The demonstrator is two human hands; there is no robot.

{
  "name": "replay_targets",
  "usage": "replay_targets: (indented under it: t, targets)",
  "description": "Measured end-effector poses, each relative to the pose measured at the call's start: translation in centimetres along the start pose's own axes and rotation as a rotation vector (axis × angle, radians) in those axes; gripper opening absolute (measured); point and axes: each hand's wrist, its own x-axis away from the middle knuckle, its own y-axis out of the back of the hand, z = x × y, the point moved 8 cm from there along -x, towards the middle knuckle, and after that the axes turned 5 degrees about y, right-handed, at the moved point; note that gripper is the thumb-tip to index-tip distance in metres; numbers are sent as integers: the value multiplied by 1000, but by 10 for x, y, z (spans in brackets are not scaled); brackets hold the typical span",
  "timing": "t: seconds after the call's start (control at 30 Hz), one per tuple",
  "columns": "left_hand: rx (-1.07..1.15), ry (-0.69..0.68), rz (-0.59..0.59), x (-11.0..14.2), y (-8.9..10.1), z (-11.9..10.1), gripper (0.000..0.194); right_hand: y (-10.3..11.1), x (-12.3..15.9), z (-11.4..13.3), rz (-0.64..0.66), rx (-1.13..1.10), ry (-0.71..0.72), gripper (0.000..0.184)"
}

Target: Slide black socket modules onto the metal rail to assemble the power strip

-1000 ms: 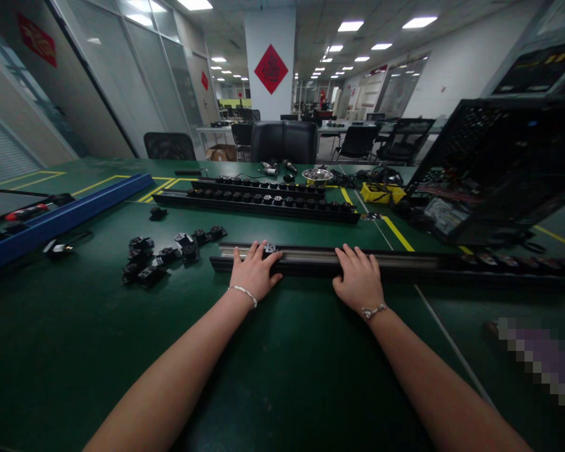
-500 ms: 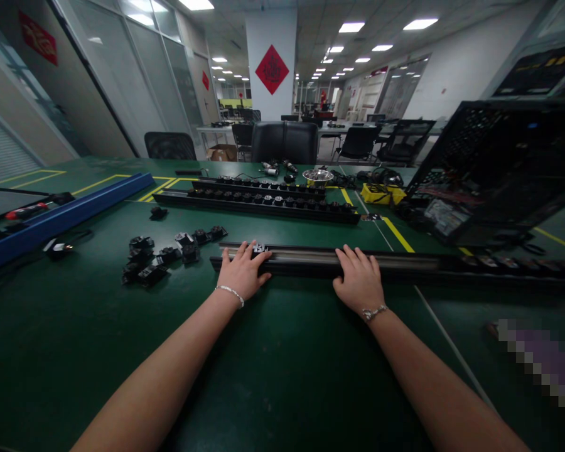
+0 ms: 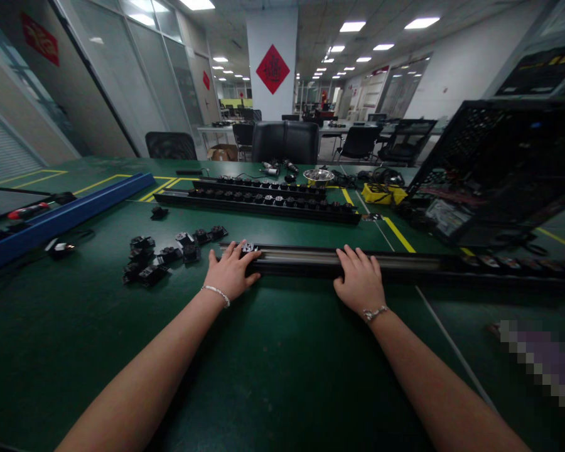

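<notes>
A long black track rail (image 3: pixel 296 257) with a pale inner channel lies across the table in front of me. My left hand (image 3: pixel 229 271) is at its left end, with the thumb on the near side and fingers over a small black module with a silver-marked top (image 3: pixel 249 248). The fingers partly hide that module, which sits in the channel. Farther right, my right hand (image 3: pixel 359 279) grips the rail from above, its fingers over the far edge and its thumb at the near wall. More small modules (image 3: pixel 513 263) fill the rail's right end.
Loose black modules (image 3: pixel 169 254) lie in a cluster left of the rail. Two filled rails (image 3: pixel 263 202) stand behind it. A blue rail (image 3: pixel 70 216) runs along the left. At the right are an open computer case (image 3: pixel 489 176), a yellow box (image 3: pixel 383 194) and a metal bowl (image 3: pixel 317 176).
My left hand has moved a little to the left along the rail, and the small module under its fingers has shifted left with it. My right hand and the rail have stayed in place.
</notes>
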Motion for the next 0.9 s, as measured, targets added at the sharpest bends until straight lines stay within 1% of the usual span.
replay_targets:
  t: [0.2,0.47,0.67,0.8,0.9]
  targets:
    - [33,42,15,1,-2,22,54,-1,0,0,5,9,5,59]
    - [39,1,-39,0,-2,38,53,0,0,1,0,3,1,58]
    - [26,50,-41,1,-2,47,52,0,1,0,-35,16,8,59]
    - [31,96,-34,2,-4,57,51,0,1,0,-26,7,11,60]
    - [40,117,-51,3,-5,63,51,0,0,0,-16,-7,7,60]
